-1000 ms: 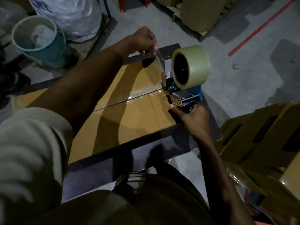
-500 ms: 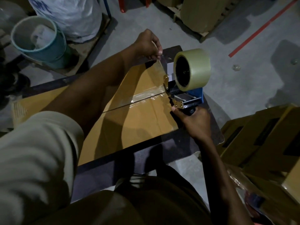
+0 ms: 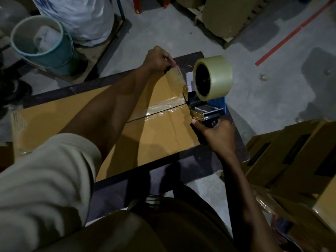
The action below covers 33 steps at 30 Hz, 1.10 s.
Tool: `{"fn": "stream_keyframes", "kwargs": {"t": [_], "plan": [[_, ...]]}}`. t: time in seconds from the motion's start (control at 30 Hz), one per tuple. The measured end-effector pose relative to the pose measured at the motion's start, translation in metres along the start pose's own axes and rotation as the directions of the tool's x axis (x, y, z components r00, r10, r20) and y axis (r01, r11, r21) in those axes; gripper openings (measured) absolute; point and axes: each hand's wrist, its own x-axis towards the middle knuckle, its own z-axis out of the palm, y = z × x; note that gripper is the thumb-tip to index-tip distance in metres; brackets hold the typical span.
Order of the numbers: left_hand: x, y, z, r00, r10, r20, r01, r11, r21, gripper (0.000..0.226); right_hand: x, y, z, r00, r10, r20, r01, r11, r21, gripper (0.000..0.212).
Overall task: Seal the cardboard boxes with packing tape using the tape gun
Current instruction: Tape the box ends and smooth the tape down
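Nearest the camera, a pale fabric sleeve (image 3: 45, 179) covers the left upper arm. To the right stands a stack of brown cardboard boxes with dark slots (image 3: 291, 157). The right hand (image 3: 216, 135) is curled tight round the black handle of the blue-framed tape gun (image 3: 216, 104), whose metal mouth sits at the right end of the flat brown cardboard box (image 3: 154, 139). That box lies on the dark surface (image 3: 116, 190), and a strip of clear packing tape (image 3: 163, 108) runs along its centre seam. The gun's pale roll of tape (image 3: 212, 77) stands above the box's far right corner. The left hand (image 3: 158, 59) pinches the free end of tape (image 3: 177, 77) drawn up from the gun. Farther off, on the grey concrete floor (image 3: 263, 99), are a teal round bucket (image 3: 54, 57), a white plastic sack (image 3: 81, 17) and a red painted line (image 3: 291, 33).
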Motion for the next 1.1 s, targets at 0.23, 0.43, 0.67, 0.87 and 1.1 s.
{"fn": "stream_keyframes", "kwargs": {"t": [0.23,0.43,0.67,0.87,1.1], "plan": [[-0.016,0.017,0.007,0.948,-0.005,-0.319,0.025,0.998,0.057,0.023,-0.002,-0.002,0.001,0.998,0.056,0.022,-0.057,0.997,0.045,0.047],[-0.023,0.017,0.032,0.957,-0.098,-0.273,0.14,0.98,0.139,0.053,0.006,-0.001,-0.004,0.996,0.071,0.052,-0.074,0.995,0.063,0.048],[-0.039,0.037,0.036,0.932,-0.192,-0.309,0.276,0.927,0.256,0.051,0.011,0.004,-0.006,0.991,0.04,0.125,-0.051,0.995,0.089,0.052],[-0.058,0.038,0.056,0.926,-0.147,-0.347,0.25,0.929,0.272,0.052,0.002,0.009,-0.019,0.965,-0.003,0.264,-0.016,0.997,0.069,0.036],[-0.08,0.058,0.074,0.974,-0.09,-0.207,0.141,0.959,0.247,0.053,-0.027,0.037,-0.031,0.994,-0.002,0.113,0.011,0.997,-0.075,0.043]]}}
